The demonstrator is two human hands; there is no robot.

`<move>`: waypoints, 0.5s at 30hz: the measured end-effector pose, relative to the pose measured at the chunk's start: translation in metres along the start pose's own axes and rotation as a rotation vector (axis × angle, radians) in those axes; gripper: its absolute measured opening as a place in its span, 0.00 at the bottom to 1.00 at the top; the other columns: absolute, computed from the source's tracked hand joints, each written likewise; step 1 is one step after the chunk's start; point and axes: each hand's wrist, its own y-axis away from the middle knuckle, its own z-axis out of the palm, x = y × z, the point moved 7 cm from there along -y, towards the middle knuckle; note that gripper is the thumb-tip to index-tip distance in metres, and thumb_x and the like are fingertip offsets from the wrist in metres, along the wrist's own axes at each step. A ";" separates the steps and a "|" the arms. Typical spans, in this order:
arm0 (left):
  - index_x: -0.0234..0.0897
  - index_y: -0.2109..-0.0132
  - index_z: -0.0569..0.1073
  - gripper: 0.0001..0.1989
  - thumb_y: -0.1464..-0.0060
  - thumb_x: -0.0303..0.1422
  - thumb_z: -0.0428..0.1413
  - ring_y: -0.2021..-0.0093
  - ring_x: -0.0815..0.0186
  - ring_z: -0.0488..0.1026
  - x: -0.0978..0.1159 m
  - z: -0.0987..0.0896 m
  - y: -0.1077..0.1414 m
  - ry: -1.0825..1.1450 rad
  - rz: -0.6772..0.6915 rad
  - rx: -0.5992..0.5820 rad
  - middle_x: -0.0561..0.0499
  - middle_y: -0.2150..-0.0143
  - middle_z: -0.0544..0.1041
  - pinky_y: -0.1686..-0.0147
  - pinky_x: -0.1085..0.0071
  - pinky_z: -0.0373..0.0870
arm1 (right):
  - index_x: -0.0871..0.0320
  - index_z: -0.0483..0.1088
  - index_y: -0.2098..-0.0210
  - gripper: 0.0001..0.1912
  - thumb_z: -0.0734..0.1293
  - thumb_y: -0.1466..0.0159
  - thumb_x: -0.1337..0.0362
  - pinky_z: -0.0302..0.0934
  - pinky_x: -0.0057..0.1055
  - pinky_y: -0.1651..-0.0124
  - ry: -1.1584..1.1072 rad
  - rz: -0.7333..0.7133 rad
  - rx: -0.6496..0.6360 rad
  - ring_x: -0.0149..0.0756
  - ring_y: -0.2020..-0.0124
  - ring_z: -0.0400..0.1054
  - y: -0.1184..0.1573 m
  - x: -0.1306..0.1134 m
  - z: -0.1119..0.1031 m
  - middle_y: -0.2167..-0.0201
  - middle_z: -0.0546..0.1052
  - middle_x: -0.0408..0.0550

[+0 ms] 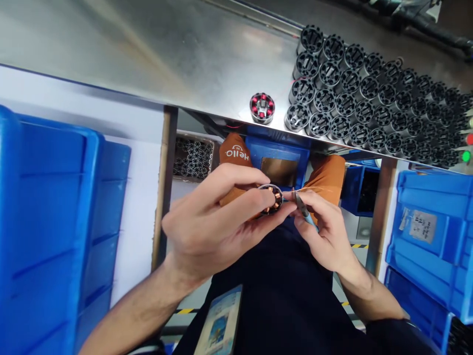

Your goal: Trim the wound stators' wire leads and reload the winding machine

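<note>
My left hand (218, 217) is closed around a small round motor stator (276, 198), with copper windings showing inside its ring. Part of the stator is hidden behind my fingers. Just to its right, my right hand (330, 234) grips a slim hand tool (303, 209) with a dark metal end and a blue-grey handle; whether it is pliers or a cutter I cannot tell. Thin copper wire (314, 189) runs past the tool's tip to the right. Both hands are close together above my lap, below the bench edge.
On the metal bench (155, 44), a single stator with red parts (262, 107) stands left of several rows of black-topped stators (343, 79). Blue bins (48, 207) rise at the left, and more blue bins (432, 256) stand at the right. A box of metal rings (192, 158) sits under the bench.
</note>
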 end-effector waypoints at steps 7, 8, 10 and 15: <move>0.51 0.54 0.78 0.11 0.31 0.35 0.73 0.58 0.64 0.87 0.001 0.005 -0.001 -0.018 -0.025 0.007 0.53 0.52 0.86 0.65 0.66 0.86 | 0.46 0.84 0.38 0.22 0.69 0.26 0.71 0.79 0.34 0.42 0.018 0.018 0.054 0.35 0.48 0.86 0.000 0.004 0.000 0.44 0.90 0.43; 0.51 0.54 0.78 0.11 0.31 0.35 0.73 0.58 0.64 0.87 0.001 0.005 0.000 -0.024 -0.029 0.008 0.53 0.52 0.86 0.66 0.66 0.85 | 0.46 0.85 0.40 0.20 0.71 0.26 0.71 0.80 0.33 0.43 0.022 0.016 0.058 0.35 0.49 0.87 -0.001 0.005 0.000 0.45 0.91 0.42; 0.51 0.54 0.78 0.11 0.31 0.36 0.73 0.59 0.64 0.87 -0.002 0.005 0.002 -0.037 -0.044 0.000 0.54 0.52 0.86 0.69 0.65 0.83 | 0.47 0.87 0.42 0.16 0.73 0.26 0.68 0.81 0.34 0.44 0.041 0.032 0.066 0.37 0.49 0.88 -0.002 0.009 -0.002 0.46 0.91 0.43; 0.54 0.51 0.78 0.12 0.31 0.38 0.74 0.59 0.62 0.87 -0.008 0.006 0.008 -0.037 -0.098 -0.049 0.56 0.56 0.87 0.67 0.63 0.84 | 0.50 0.88 0.42 0.15 0.76 0.24 0.56 0.77 0.30 0.60 0.001 0.233 0.089 0.32 0.66 0.80 -0.004 0.029 -0.014 0.59 0.90 0.44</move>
